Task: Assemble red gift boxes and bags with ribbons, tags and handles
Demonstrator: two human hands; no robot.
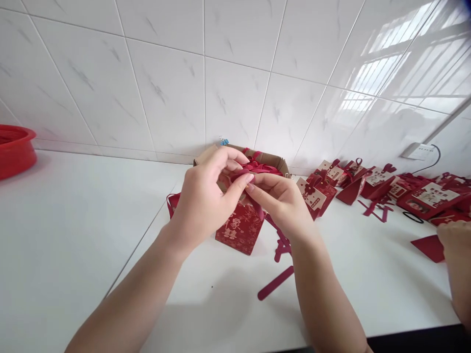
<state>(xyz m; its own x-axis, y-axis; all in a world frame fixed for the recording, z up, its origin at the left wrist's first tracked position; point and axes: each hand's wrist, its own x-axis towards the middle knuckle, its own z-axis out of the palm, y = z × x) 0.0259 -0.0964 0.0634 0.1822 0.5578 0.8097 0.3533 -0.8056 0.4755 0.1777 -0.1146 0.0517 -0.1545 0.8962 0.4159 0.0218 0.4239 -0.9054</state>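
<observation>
My left hand (209, 196) and my right hand (285, 203) meet at the middle of the view, thumbs and fingertips pinched together. Between them is a dark red ribbon strap (256, 205), part of which hangs toward a red gift box (243, 229) with gold lettering. The box hangs or stands just below my fingers; its top is hidden by my hands. Behind them, a cardboard box (276, 161) holds a heap of red ribbon. Several loose dark red straps (281, 245) lie by my right wrist, with one single strap (275, 283) nearer the front.
Finished-looking red gift boxes (427, 198) crowd the right side by a white power strip (417, 151). Another person's hand (456, 245) is at the right edge beside a red piece (430, 248). A red plastic basin (16, 152) stands at the left against the tiled wall (165, 98).
</observation>
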